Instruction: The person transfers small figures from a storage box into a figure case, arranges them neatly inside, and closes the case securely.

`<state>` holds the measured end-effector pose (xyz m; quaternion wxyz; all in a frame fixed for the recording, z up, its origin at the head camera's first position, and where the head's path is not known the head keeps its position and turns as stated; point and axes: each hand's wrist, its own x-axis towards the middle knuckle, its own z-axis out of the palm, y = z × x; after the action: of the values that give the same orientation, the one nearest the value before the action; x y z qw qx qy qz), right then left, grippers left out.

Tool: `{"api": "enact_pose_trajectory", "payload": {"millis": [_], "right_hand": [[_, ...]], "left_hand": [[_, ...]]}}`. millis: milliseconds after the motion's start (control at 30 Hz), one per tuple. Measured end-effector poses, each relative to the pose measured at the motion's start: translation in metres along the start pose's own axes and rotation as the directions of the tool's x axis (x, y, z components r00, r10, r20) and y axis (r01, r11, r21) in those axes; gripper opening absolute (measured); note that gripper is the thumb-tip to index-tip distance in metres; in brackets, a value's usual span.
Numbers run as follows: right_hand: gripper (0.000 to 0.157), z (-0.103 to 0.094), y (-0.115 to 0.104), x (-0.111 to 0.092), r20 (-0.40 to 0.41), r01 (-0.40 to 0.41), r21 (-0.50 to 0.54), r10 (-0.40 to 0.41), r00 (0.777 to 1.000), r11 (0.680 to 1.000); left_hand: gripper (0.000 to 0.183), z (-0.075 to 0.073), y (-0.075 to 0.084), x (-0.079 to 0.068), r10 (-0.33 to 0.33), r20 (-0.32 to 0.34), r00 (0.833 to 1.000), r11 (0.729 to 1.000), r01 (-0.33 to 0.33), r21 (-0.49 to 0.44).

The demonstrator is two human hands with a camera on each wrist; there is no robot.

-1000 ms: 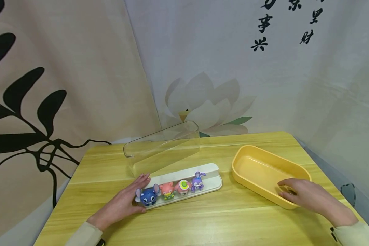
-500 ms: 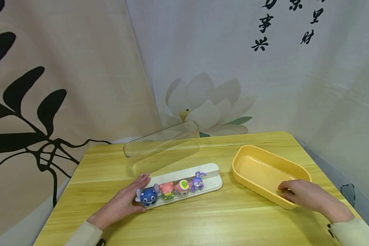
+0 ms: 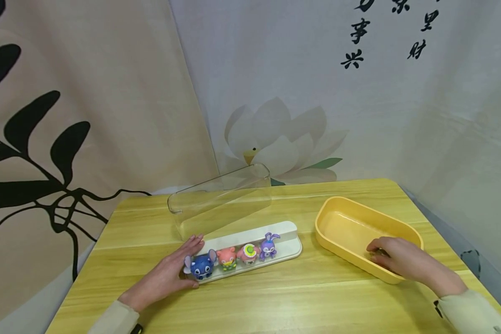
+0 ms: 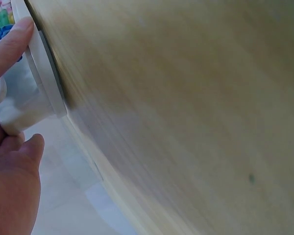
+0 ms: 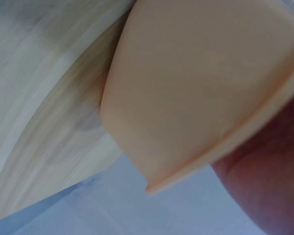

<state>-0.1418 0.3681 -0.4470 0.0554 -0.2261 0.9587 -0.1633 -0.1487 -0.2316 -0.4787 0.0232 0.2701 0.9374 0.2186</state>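
Several small cartoon figurines stand in a row on a white display base (image 3: 290, 246). From the left they are a blue big-eared one (image 3: 201, 266), a pink one (image 3: 227, 258), a pink one with a green and yellow top (image 3: 248, 254) and a purple rabbit (image 3: 269, 246). My left hand (image 3: 167, 278) grips the base's left end, its thumb (image 4: 12, 46) along the front edge. My right hand (image 3: 405, 262) reaches over the near right rim of a yellow tray (image 3: 338, 246), fingers bent down inside. Whatever lies beneath those fingers is hidden.
A clear plastic cover (image 3: 221, 204) stands at the back left of the wooden table (image 3: 275, 301), behind the base. Printed cloth (image 3: 317, 93) hangs behind the table. The table's right edge runs close by the tray.
My right hand has shifted left within the tray, and its fingers have bent further. The left hand, base and figurines stay in place.
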Motion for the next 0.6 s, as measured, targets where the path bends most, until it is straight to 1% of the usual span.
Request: {"api": "enact_pose_trajectory", "payload": {"millis": [200,333,467,600], "right_hand": [[0.023,0.004,-0.005,0.014,-0.051,-0.016,0.038,0.018,0.999,0.999],[0.031,0.004,-0.008,0.020,-0.062,-0.029,0.076,0.034,0.997,0.997],[0.041,0.005,-0.009,0.020,-0.080,-0.059,0.121,0.069,0.994,0.991],[0.057,0.004,-0.009,0.016,-0.105,-0.104,0.194,0.126,0.986,0.975]], "left_hand": [[0.104,0.002,-0.001,0.000,0.007,0.003,1.000,1.000,-0.007,-0.014],[0.103,0.003,-0.002,-0.001,0.004,0.002,1.000,1.000,-0.004,-0.021],[0.103,0.003,-0.002,0.000,0.003,-0.004,1.000,1.000,-0.003,-0.019],[0.103,0.002,-0.002,0.000,0.006,-0.005,1.000,1.000,-0.006,-0.011]]}}
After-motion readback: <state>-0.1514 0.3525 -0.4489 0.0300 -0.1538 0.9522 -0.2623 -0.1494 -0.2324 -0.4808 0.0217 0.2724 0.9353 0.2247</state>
